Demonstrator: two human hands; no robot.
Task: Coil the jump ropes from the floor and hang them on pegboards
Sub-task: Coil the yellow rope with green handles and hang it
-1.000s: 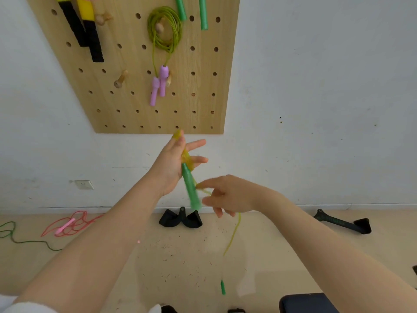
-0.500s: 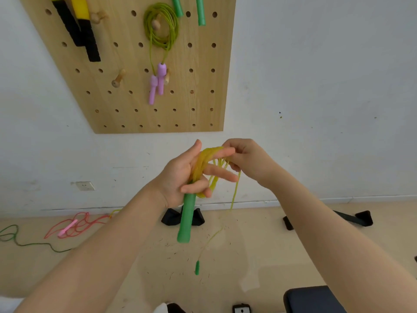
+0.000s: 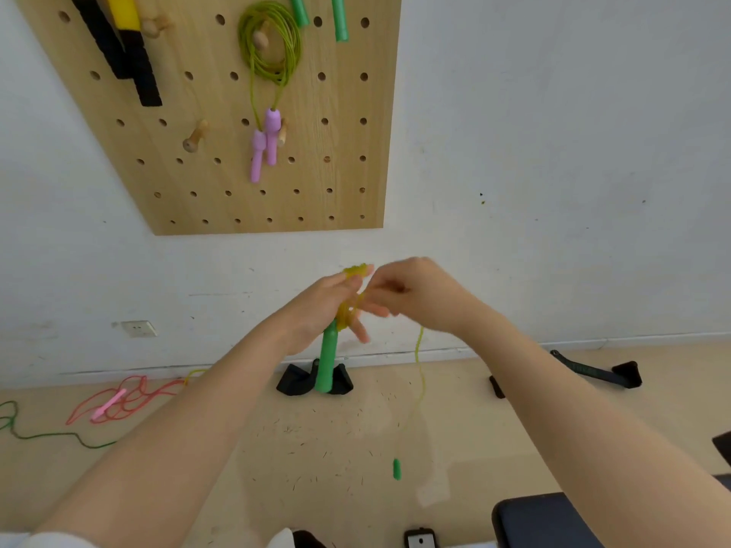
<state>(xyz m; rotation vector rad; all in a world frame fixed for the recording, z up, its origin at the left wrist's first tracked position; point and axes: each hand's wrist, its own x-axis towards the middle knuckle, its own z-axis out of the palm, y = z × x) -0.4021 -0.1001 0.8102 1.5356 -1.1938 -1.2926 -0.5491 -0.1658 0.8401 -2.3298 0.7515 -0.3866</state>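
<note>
The left hand (image 3: 320, 306) holds a green handle (image 3: 327, 359) that hangs straight down from the palm, with yellow-green cord (image 3: 350, 306) looped round its spread fingers; the right hand (image 3: 419, 294) sits just beside it, fingers curled and seemingly pinching the cord, though blur hides the contact; from there the loose tail (image 3: 420, 373) drops below the right wrist to the second handle (image 3: 396, 468), dangling above the floor (image 3: 336, 448); the remaining length therefore lies straight down; the pegboard (image 3: 348, 172) hangs up and left, its free wooden peg (image 3: 194, 136) nearer the left hand; nothing obstructs the space beneath the hands.
</note>
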